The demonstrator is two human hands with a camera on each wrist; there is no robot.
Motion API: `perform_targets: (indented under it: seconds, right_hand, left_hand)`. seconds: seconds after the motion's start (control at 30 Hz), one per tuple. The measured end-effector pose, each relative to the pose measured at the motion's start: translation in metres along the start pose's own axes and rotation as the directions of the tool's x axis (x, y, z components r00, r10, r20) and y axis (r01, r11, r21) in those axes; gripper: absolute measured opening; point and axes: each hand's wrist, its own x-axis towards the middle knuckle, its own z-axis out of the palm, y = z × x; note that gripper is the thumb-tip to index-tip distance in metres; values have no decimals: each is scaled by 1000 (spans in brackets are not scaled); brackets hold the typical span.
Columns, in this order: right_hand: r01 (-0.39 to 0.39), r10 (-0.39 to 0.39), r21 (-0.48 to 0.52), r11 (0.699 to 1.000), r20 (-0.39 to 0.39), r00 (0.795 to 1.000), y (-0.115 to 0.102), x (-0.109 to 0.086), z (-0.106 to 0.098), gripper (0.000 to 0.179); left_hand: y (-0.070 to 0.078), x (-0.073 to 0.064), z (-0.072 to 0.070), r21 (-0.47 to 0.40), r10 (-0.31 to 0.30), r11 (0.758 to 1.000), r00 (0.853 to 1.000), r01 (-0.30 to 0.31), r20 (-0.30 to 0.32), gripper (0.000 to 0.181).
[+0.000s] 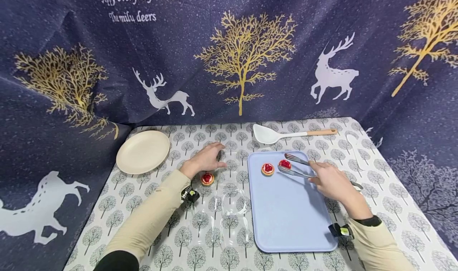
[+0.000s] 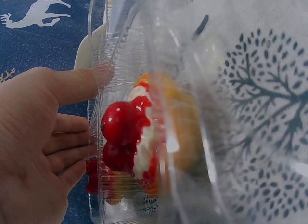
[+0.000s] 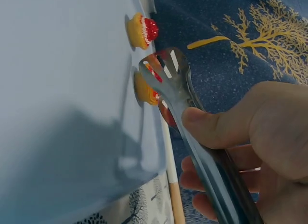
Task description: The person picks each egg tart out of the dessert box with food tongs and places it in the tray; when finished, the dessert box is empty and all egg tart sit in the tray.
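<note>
My right hand (image 1: 330, 181) grips a pair of metal tongs (image 3: 192, 142) over the far end of the blue tray (image 1: 286, 215). The slotted tong heads stand on either side of a red-topped tart (image 1: 285, 164). Just left of it, another tart (image 1: 267, 169) sits on the tray. A clear plastic container (image 1: 218, 223) lies left of the tray, with a cherry tart (image 2: 127, 132) in its far left part. At that far end my left hand (image 1: 207, 158) has its thumb and fingers spread; the left wrist view shows them against the clear plastic wall.
A cream plate (image 1: 143, 152) is at the far left of the table. Beyond the tray lies a white turner (image 1: 266, 135) with a wooden handle, and a thin white utensil (image 1: 354, 149) is farther right. A dark blue printed cloth (image 1: 214, 36) hangs behind the table.
</note>
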Motion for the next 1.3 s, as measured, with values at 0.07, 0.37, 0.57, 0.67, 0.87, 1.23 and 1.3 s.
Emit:
perform_targets:
  seconds: [0.07,0.37,0.57,0.67,0.87,1.23,1.3]
  right_hand:
    - [-3,3,9,1000,2,1000,0,-2,-3,63]
    - [13,-12,39,999,-25,1000,0,-3,-8,62]
    - [36,-34,47,998,-50,998,-5,1,-11,61]
    - [35,-32,50,998,-51,998,-8,3,-14,61]
    - [74,-69,54,996,-75,995,-16,9,-21,59]
    - [132,-128,27,991,-131,983,-28,19,-26,58]
    - [145,-139,28,989,-138,981,-31,22,-27,58]
  left_hand:
    - [0,0,0,3,-3,1000,1000,3,-1,80]
    - [3,-1,-2,21,1,1000,1000,-1,15,81]
    - [2,-2,-1,32,29,999,1000,-30,6,84]
    - [2,-4,-2,26,31,999,1000,-30,-5,85]
    - [4,-7,-7,19,28,999,999,-28,-20,84]
    - [-3,-20,-15,30,84,996,994,-82,-69,82]
    - [-4,-25,-18,31,78,997,994,-76,-73,82]
